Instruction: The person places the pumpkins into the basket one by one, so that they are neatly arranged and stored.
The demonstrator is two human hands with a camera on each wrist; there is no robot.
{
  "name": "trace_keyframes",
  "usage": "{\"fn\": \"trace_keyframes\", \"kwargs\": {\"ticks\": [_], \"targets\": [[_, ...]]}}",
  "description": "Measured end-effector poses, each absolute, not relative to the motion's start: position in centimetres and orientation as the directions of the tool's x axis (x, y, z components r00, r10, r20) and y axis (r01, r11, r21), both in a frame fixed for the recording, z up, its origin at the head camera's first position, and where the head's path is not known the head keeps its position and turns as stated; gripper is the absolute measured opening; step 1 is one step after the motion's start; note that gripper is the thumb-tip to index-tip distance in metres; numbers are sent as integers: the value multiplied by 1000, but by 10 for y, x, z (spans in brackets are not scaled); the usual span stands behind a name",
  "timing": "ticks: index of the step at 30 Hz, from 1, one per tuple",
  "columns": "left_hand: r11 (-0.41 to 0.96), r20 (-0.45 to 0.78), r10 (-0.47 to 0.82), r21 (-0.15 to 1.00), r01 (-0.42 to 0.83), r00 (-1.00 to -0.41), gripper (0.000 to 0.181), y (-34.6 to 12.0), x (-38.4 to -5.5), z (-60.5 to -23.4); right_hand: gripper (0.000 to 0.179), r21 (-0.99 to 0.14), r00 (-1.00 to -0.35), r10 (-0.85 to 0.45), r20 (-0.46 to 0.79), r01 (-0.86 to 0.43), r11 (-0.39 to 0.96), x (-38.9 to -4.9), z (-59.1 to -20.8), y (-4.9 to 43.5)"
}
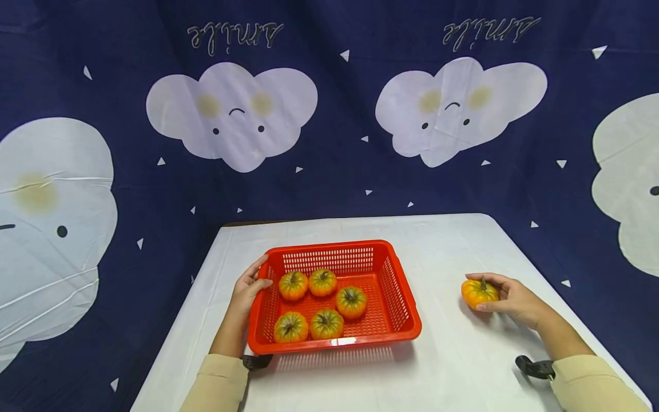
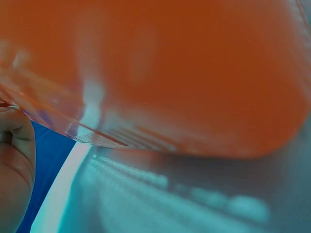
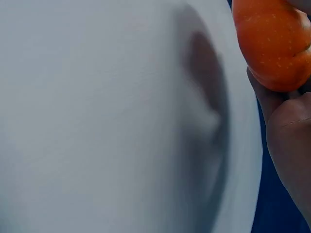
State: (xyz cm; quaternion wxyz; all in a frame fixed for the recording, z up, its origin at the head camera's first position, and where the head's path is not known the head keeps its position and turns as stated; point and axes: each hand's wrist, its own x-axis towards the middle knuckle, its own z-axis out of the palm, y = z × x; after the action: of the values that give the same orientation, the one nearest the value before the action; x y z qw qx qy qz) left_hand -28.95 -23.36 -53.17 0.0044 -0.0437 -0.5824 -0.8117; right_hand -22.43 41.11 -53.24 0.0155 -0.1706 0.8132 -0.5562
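A red plastic basket (image 1: 407, 297) with slotted walls stands on the table, its near side seemingly raised. Inside lie several small orange-and-green pumpkins (image 1: 352, 302), mostly toward its left half. My left hand (image 1: 245, 294) grips the basket's left rim, thumb over the edge. In the left wrist view the basket's outer wall (image 2: 194, 73) fills most of the picture, with part of the left hand (image 2: 17, 165) at the edge. To the right of the basket, my right hand (image 1: 515, 300) holds another small pumpkin (image 1: 479, 293) between thumb and fingers, above the table; its orange underside (image 3: 274, 46) shows in the right wrist view.
A white cloth covers the table (image 1: 443, 372). Behind and beside it hangs a dark blue curtain (image 1: 345, 189) printed with white clouds and small triangles. Each wrist has a black strap (image 1: 535, 368) on it.
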Motion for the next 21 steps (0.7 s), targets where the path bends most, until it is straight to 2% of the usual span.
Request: {"fn": "trace_keyframes", "kwargs": {"ticks": [8,13,21], "targets": [[-330,85,25,941,72,-996,69,-232,-288,-532,70,-911,-883,-423,205,-330,246,-274,-483,376],[-318,89,19,945,78,-996,69,-233,-288,-535,72,-914,-838,-508,199,-346,212,-310,-453,329],[-328,84,46,942,64,-995,68,-231,-288,-531,73,-922,-732,-663,155,-347,169,-352,-418,242]]}}
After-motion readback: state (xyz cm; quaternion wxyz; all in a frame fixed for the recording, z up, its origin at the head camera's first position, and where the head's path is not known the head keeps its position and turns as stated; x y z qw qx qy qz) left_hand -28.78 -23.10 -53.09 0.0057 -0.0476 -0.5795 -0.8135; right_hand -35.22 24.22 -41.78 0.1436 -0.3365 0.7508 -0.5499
